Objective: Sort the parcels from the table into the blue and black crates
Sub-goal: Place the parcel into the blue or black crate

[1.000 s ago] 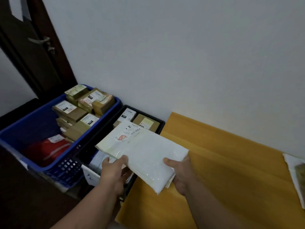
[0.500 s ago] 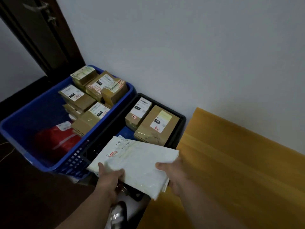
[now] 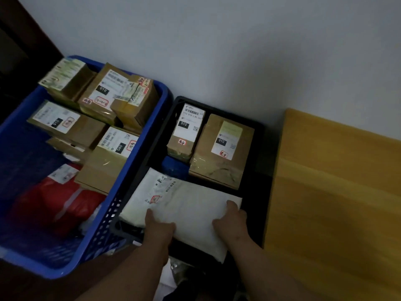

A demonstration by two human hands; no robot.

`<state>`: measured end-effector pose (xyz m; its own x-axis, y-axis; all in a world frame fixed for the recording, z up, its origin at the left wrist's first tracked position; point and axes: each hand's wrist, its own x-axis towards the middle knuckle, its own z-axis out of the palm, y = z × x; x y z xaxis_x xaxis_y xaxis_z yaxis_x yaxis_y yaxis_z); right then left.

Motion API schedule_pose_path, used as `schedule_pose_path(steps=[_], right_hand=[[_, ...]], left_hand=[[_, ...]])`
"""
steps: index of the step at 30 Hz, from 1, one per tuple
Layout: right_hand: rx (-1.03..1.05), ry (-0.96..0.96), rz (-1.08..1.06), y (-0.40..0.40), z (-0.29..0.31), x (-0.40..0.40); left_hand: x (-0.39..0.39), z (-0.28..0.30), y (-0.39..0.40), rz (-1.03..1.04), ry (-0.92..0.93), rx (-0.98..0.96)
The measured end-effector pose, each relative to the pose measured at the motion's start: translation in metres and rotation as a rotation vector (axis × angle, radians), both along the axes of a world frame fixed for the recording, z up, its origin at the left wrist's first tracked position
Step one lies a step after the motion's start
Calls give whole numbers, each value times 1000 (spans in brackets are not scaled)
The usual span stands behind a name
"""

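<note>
Lowered from above the rim, the white mailer (image 3: 184, 211) sat in the black crate (image 3: 258, 127), both hands (image 3: 159, 230) (image 3: 233, 220) still gripping its near edge. Boxes (image 3: 221, 151) already filled both crates; the table (image 3: 336, 192) showed none left in view.

Your two crates stand side by side against the wall (image 3: 217, 40): one crate (image 3: 149, 135) on the left, the other crate (image 3: 258, 148) just right of it, the surface (image 3: 336, 192) to the right again. Stacked boxes (image 3: 104, 94) fill the left crate's rear. In the right crate, two boxes (image 3: 219, 153) sit behind the flat parcel (image 3: 191, 205), with your hands (image 3: 160, 229) at its near edge.
</note>
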<state>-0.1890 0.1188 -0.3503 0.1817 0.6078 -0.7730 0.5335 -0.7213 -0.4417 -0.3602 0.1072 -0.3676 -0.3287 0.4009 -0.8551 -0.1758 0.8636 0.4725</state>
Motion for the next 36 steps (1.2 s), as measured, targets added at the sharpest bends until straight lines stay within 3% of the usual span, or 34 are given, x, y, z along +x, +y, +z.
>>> schedule_pose_path(steps=[3, 8, 12, 15, 18, 22, 29, 36], right_hand=[[-42, -77, 112, -4, -19, -15], [-11, -252, 529, -12, -36, -34], [-17, -303, 642, -15, -45, -38], [-19, -285, 648, -14, -52, -39], [-42, -228, 645, -14, -62, -37], [-106, -138, 695, -16, -79, -33], [-192, -130, 756, -21, -88, -33], [-72, -144, 760, -17, -58, -32]], left_hand=[[-14, -9, 0, -194, 90, -85], [-29, -18, 2, -642, 317, -184], [-39, -26, 4, -867, 455, -4], [-43, -29, 11, -1220, 701, 177], [-45, -43, 16, -1471, 706, 130], [-52, -63, 21, -1516, 470, -53], [-57, -80, 39, -1556, 315, -217], [-33, -51, 33, -1445, 470, -101]])
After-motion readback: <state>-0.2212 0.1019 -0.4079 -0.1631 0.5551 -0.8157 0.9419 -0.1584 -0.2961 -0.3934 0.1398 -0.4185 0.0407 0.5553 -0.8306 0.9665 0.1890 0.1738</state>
